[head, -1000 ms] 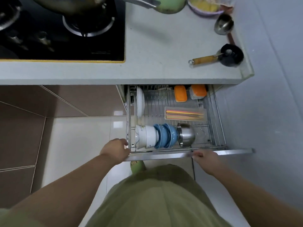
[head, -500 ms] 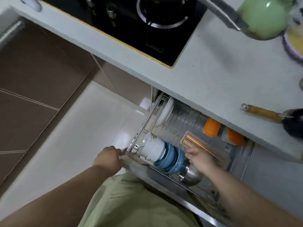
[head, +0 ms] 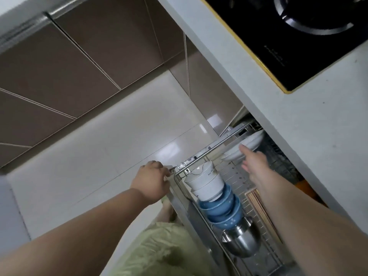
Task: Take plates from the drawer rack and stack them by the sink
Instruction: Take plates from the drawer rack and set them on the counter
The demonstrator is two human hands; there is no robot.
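Note:
The wire drawer rack is pulled out from under the counter. White plates stand on edge at its far end, partly hidden under the countertop. My right hand reaches into the rack with fingers spread, the fingertips at the plates' rim; whether they touch it is unclear. My left hand is closed on the front left corner of the drawer. The sink is not in view.
White bowls, blue bowls and a steel bowl lie on their sides in the rack's near row. A chopstick tray sits under my right forearm. The grey countertop with a black gas hob overhangs the drawer.
My right hand left the drawer front, passed over the bowls and reached the plates at the back. My view swung left and tilted. The left hand stayed on the drawer corner.

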